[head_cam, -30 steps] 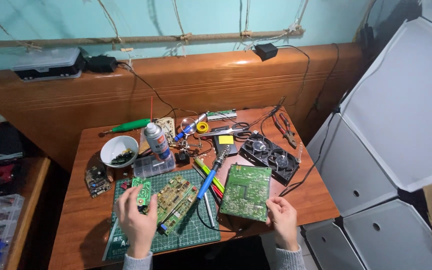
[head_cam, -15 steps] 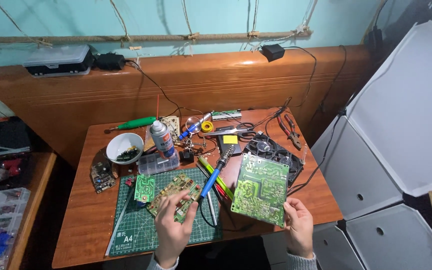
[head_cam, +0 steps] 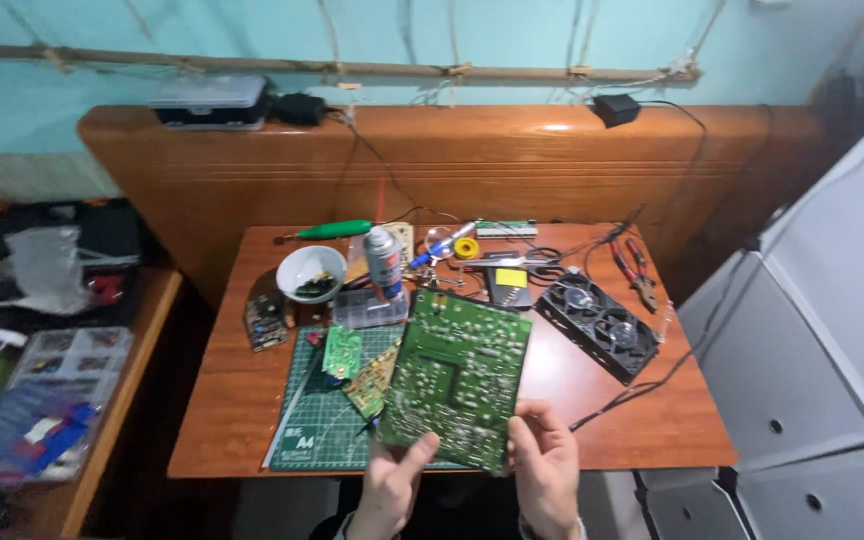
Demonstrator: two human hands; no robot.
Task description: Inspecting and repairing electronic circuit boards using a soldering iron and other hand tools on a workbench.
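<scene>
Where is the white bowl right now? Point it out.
In the head view, the white bowl sits on the table's back left part, just left of the spray can and below the green-handled screwdriver.

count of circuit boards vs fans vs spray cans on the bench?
Circuit boards: 4 – large green board held in both hands, small green board, yellowish board on the mat, dark board
Fans: 2 – black dual fan unit
Spray cans: 1 – spray can
Total: 7
</scene>
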